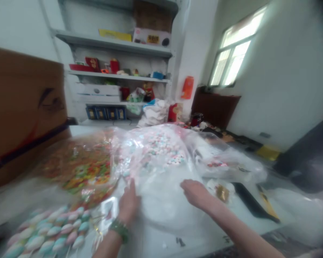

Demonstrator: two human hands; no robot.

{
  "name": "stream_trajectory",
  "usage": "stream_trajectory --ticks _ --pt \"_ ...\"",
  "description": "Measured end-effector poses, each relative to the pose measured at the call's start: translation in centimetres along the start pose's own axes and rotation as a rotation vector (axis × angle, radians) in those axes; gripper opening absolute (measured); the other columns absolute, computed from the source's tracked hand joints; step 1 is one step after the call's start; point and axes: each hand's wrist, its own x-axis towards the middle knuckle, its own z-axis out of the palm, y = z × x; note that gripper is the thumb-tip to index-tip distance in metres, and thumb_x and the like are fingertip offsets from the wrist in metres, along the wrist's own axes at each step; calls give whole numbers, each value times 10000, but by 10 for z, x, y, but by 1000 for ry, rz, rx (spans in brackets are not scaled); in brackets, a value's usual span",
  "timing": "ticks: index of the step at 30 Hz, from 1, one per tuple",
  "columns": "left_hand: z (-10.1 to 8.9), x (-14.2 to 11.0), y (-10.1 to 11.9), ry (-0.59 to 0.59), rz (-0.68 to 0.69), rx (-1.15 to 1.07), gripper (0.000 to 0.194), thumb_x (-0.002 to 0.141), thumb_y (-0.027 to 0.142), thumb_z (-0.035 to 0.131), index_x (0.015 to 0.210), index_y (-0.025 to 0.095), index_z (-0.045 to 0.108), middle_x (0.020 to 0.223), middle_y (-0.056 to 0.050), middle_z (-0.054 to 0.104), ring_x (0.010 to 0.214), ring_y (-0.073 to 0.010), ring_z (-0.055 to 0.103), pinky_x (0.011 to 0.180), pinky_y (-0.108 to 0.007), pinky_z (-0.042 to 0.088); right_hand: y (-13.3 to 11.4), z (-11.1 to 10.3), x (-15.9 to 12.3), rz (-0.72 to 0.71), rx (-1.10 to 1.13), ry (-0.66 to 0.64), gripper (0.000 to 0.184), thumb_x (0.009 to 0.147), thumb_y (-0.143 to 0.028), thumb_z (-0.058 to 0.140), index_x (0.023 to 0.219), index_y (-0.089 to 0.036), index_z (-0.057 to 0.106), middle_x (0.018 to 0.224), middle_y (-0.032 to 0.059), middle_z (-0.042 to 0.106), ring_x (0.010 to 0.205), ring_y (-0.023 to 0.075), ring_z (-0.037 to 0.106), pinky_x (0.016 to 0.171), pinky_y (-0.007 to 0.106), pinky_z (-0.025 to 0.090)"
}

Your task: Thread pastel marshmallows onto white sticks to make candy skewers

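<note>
A large clear plastic bag (164,193) lies across the table in front of me, with many small pink, white and pale blue candies (164,143) in its far part. At the bag's left edge is my left hand (128,202), slightly blurred, with one finger extended along the plastic and the others curled on it. A green beaded bracelet (120,229) circles that wrist. My right hand (195,193) is closed in a pinch on the bag's right side. The near part of the bag spreads flat between both hands.
Left stand a bag of colourful gummy candies (88,168), striped marshmallow sticks (51,231) and a cardboard box (24,114). On the right lie another plastic bag (231,165), a black tray-like object (253,202) and a yellow-handled tool (269,204). Shelves (118,43) stand behind.
</note>
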Motion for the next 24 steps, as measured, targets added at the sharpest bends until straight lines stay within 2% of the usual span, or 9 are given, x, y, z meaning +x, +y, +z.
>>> stream_trajectory --ticks 3,5,7,9,12,14,19,21,24 --pt "8 8 1 -64 -3 57 323 914 149 352 1157 132 563 893 -143 650 859 -271 642 648 -316 399 -26 10 31 -75 2 4 467 826 -37 476 1262 -187 551 1269 135 563 1145 267 547 904 376 499" --pt "9 7 4 -50 22 74 330 953 173 273 982 165 601 860 -131 647 864 -277 637 654 -329 390 -40 24 53 -153 -10 9 693 790 -32 471 1456 -188 353 1494 165 349 1338 329 377 1032 466 411" --pt "11 0 11 -26 78 82 333 964 184 258 936 177 590 858 -119 643 854 -277 630 671 -340 388 -51 40 73 -256 -25 24 786 786 -71 507 1513 -188 233 1566 173 196 1423 375 208 1111 564 274" --pt "18 -12 22 -21 185 25 301 952 159 278 901 177 573 843 -101 638 829 -257 618 697 -334 392 -58 54 91 -337 -36 33 698 827 -110 502 1488 -178 287 1508 181 321 1409 359 240 1128 575 211" --pt "36 -30 42 -56 285 -211 269 952 172 312 794 184 530 759 -52 606 744 -204 585 688 -290 397 -59 67 108 -339 -39 -31 402 880 -112 441 1271 -144 533 1150 149 616 1159 274 522 1036 435 361" --pt "51 -36 54 -78 242 -368 269 953 201 335 750 188 511 723 -29 588 697 -185 559 653 -269 395 -50 71 111 -301 -41 -79 288 872 -104 447 1109 -140 607 1012 128 645 1001 242 583 916 355 427" --pt "81 -40 70 -272 183 -567 259 840 112 393 863 181 641 789 -36 637 798 -200 598 750 -281 453 5 78 92 -169 -79 -127 265 827 -45 454 985 -146 641 978 112 658 968 219 605 850 291 425" --pt "84 -42 69 -304 237 -594 317 792 100 418 958 178 677 861 -56 655 877 -214 608 821 -307 469 26 82 82 -107 -99 -147 273 811 -21 445 944 -140 652 956 115 664 939 213 619 816 277 428" --pt "74 -48 54 -254 387 -626 397 758 102 429 1057 177 680 985 -84 655 948 -221 605 886 -335 473 41 91 73 -46 -117 -145 274 805 -11 438 911 -138 657 948 119 669 914 205 628 779 263 431"
